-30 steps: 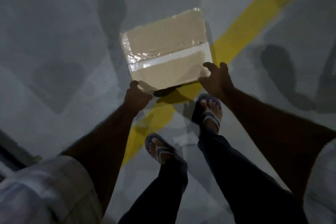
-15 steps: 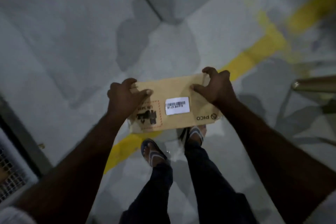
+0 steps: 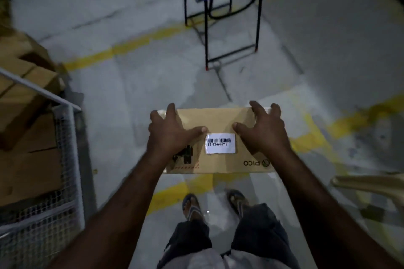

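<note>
Now the left hand [image 3: 169, 135] and right hand [image 3: 263, 134] grip the raised cardboard box [image 3: 216, 120] beside a mesh cage [image 3: 67, 137].

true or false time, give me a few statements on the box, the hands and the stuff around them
1. The left hand and the right hand both grip the cardboard box. True.
2. The box lies on the floor. False: the hands hold it up, clear of the floor.
3. A white barcode label sits on the box between the hands. True.
4. The wire-mesh cage stands on the person's right. False: the cage is on the left.
</note>
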`<state>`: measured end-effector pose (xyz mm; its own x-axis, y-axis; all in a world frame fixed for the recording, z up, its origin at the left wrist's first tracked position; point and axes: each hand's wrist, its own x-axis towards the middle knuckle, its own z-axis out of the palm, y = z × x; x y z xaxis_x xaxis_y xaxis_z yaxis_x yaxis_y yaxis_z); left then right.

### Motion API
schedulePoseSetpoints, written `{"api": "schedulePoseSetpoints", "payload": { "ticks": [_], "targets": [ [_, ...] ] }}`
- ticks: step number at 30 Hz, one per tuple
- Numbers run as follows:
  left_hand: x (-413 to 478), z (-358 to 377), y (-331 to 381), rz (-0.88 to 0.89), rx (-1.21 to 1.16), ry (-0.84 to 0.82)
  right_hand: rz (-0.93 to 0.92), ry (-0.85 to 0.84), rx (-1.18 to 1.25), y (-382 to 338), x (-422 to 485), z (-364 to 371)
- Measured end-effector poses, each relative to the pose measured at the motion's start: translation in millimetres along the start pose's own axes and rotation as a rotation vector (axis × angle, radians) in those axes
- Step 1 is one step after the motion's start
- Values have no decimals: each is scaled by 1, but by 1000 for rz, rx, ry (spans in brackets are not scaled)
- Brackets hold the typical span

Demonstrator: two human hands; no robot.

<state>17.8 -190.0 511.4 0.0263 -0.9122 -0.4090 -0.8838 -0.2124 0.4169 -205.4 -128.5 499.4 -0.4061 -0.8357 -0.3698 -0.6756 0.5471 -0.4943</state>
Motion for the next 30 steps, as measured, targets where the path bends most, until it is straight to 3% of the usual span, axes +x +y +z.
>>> {"api": "schedulePoseSetpoints", "payload": {
  "ticks": [9, 16, 30],
  "targets": [
    [-93, -61, -33, -251, -42, 212, -374, -141, -162, -80, -55, -27],
    [-192, -95, -107, -547, -239, 478, -771, -329, -263, -163, -101, -2],
    [-456, -157, -236, -1158, -415, 1007, -1558, -563, -288, -320, -368, 83]
  ]
}}
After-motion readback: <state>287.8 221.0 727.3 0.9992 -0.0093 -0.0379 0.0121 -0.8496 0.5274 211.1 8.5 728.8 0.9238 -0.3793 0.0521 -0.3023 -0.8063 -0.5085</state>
